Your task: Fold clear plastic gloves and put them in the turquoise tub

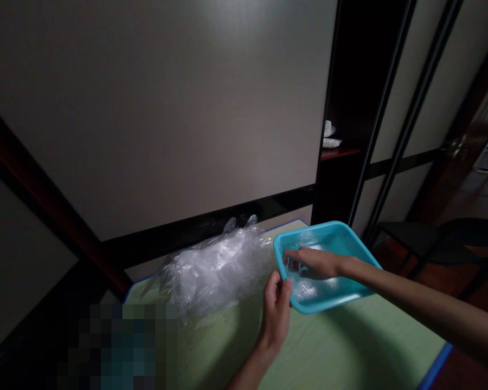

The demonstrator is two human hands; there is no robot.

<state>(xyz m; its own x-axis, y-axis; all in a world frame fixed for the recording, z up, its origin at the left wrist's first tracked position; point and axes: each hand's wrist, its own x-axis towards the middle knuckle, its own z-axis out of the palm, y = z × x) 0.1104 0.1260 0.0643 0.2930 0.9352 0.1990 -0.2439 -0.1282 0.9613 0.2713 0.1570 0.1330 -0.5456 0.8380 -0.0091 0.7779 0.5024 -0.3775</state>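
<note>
A turquoise plastic basin (352, 246) is tilted over the green table, with a shadow beneath its near side. My left hand (276, 303) grips the basin's left rim, thumb over the edge. Inside the basin, my right hand (315, 262) has its fingers curled down around shiny clear plastic (307, 290); the fingertips are partly hidden. Left of the basin lies a large crumpled heap of clear plastic bags (217, 268), touched by neither hand.
The green table (313, 355) has a blue edge and stands against a pale sliding wardrobe door (211, 124). White items (331, 142) rest on a shelf in the open wardrobe section. A dark chair (443, 241) is at the right. A blurred patch covers the lower left.
</note>
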